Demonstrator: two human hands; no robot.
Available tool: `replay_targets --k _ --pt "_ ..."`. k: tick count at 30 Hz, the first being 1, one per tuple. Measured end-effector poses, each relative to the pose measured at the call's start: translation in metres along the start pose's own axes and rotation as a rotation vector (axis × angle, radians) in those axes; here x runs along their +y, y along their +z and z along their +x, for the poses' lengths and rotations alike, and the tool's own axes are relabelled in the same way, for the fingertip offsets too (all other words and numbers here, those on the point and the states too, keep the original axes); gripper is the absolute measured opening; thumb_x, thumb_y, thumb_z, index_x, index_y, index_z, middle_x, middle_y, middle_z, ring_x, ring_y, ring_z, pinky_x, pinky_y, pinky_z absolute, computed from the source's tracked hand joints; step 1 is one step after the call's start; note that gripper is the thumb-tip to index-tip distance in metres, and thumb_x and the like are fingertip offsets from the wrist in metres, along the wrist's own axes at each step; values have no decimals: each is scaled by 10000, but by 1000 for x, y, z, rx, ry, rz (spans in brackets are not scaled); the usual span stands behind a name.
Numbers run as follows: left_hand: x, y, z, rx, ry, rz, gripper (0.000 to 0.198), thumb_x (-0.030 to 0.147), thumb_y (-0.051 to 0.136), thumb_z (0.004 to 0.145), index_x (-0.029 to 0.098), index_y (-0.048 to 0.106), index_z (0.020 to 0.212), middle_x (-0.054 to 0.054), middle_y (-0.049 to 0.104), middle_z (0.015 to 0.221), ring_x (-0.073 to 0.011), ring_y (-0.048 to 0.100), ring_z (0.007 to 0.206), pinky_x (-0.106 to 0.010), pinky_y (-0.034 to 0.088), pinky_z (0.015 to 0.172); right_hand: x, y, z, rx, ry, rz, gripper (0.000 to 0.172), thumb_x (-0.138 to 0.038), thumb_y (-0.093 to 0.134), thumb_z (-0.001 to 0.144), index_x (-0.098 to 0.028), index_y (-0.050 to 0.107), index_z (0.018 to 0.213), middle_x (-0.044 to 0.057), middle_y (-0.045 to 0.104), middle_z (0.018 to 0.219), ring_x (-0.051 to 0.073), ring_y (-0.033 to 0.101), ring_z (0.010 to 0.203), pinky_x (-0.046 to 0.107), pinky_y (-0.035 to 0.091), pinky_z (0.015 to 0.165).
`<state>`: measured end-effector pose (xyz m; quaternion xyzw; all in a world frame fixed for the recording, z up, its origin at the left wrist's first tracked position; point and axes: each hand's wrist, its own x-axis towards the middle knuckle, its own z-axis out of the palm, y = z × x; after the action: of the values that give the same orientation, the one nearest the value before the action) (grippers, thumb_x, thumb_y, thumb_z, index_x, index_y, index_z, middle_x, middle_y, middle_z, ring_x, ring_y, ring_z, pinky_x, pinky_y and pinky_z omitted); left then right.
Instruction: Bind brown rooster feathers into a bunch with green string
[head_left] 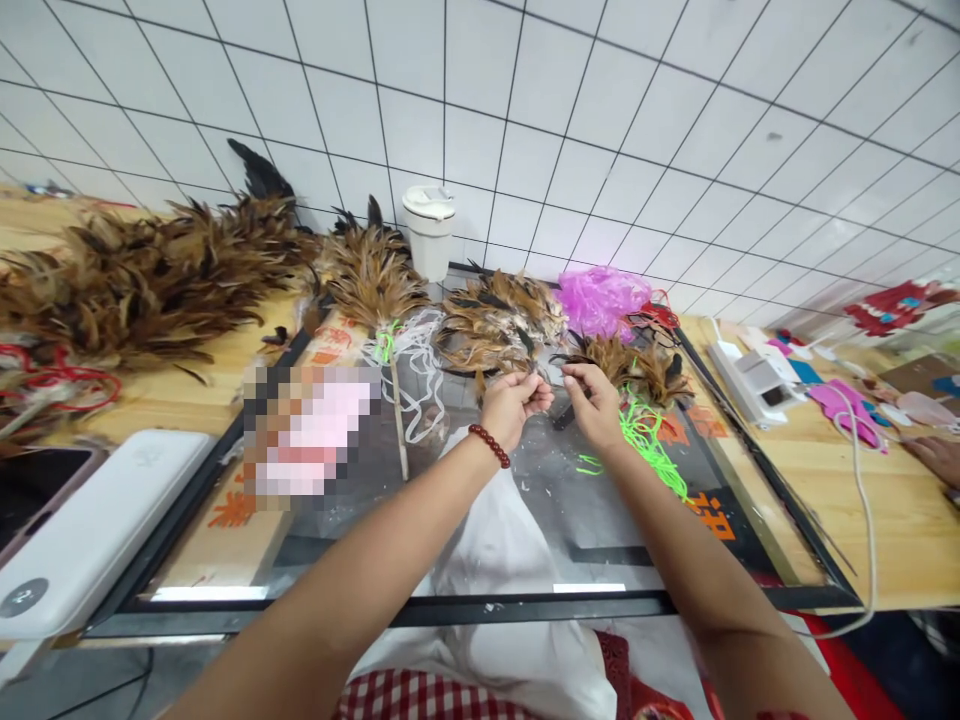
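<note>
Over the glass panel, my left hand, with a beaded bracelet on its wrist, is closed in a pinch. My right hand faces it a short gap away, thumb and fingers pinched together. Whatever either hand holds is too small to make out. Just beyond them lies a pile of brown and black feathers. A second bunch of feathers lies beside my right hand, near bright green cords. To the left, a feather duster with a thin stick handle rests on the panel.
A large heap of feathers covers the far left. Against the tiled wall stand a white lidded cup and a pink plastic bag. White string lies mid-panel; a white power bank sits left. A white cable hangs right.
</note>
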<state>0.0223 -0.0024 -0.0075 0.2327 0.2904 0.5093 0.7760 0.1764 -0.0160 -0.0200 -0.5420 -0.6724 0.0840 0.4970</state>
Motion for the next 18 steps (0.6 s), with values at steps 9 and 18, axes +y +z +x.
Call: replay_targets --k 9,18 --pt "1 4 -9 -121 -79 248 208 252 734 701 83 622 656 -51 640 608 -106 603 511 -230 491 523 -8 -1 3 -187 217 399 324 -490 557 832 -192 682 804 37 612 778 167 557 757 334 464 732" --pt "12 -8 -4 -308 -286 317 324 349 811 591 83 628 623 -46 621 561 -110 582 453 -214 458 436 -15 -5 0 -438 517 922 343 -457 773 635 -182 695 826 15 622 672 142 563 614 306 480 601"
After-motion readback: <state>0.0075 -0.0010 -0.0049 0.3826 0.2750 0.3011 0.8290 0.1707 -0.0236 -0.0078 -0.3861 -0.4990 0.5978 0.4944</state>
